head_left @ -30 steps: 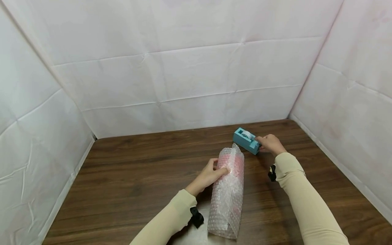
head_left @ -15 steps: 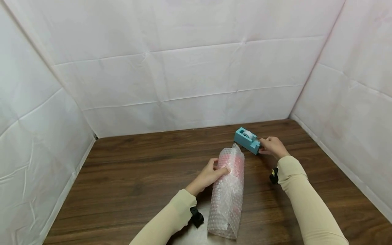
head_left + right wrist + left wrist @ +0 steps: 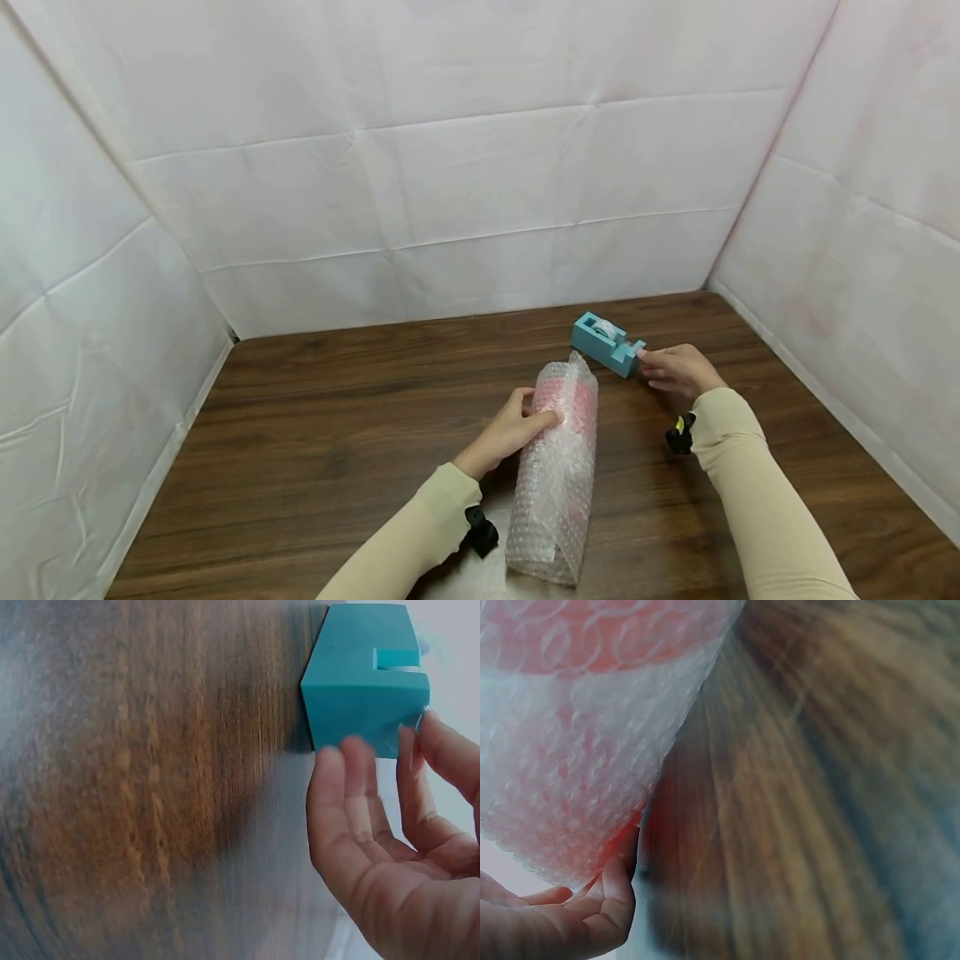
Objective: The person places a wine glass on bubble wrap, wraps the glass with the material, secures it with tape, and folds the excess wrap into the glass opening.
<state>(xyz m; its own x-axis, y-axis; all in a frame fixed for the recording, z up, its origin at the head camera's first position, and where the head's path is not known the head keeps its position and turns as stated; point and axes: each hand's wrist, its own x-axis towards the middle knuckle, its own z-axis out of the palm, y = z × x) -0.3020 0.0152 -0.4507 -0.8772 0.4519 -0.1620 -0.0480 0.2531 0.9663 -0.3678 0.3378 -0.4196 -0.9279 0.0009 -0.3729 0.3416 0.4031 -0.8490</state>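
A cylindrical bundle in clear bubble wrap point(image 3: 558, 500), pink and red showing through, lies lengthwise on the table. My left hand point(image 3: 512, 429) holds its left side, thumb on top and fingers against the side. In the left wrist view the fingers point(image 3: 617, 889) touch the wrap's lower edge. Beyond the bundle's far end stands a teal tape dispenser point(image 3: 596, 343) with a roll of clear tape point(image 3: 604, 329). My right hand point(image 3: 681, 369) is at its front end. In the right wrist view thumb and index finger pinch the tape's end point(image 3: 420, 720); the other fingers are loosely bent.
The dark wood-grain table point(image 3: 360, 450) extends left of the bundle and to the right of the right arm. White cloth walls point(image 3: 465, 192) enclose its back and both sides. A small black camera point(image 3: 482, 532) is strapped at the left wrist, another point(image 3: 680, 435) at the right.
My right hand has moved a little right and toward me, off the dispenser's front end, fingers still together at the tape. The left hand and bundle have stayed nearly still.
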